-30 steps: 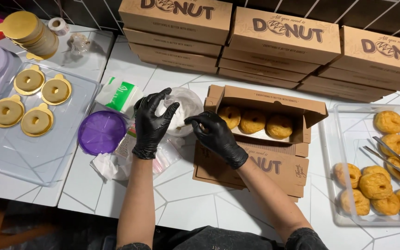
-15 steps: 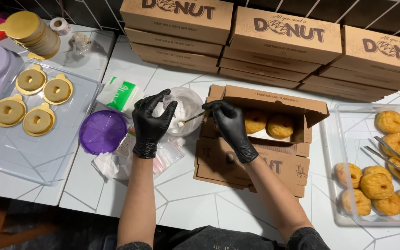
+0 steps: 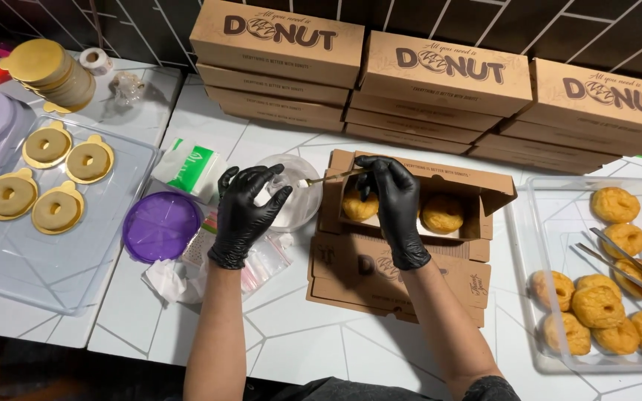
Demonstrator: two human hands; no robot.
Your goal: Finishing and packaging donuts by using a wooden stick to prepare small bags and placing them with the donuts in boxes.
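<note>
Now my black-gloved right hand [image 3: 391,200], pinched on a thin metal spoon [image 3: 332,177], has swung over the open brown cardboard doughnut box [image 3: 410,204], while my gloved left hand [image 3: 247,212] still clasps the clear round tub [image 3: 295,194].

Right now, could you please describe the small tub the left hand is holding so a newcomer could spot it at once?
Start at the open cardboard box holding doughnuts in the middle of the white counter. Just to its left, the gloved left hand wraps the tub. It is the only clear round container there, unlike the flat purple lid beside it.
</note>
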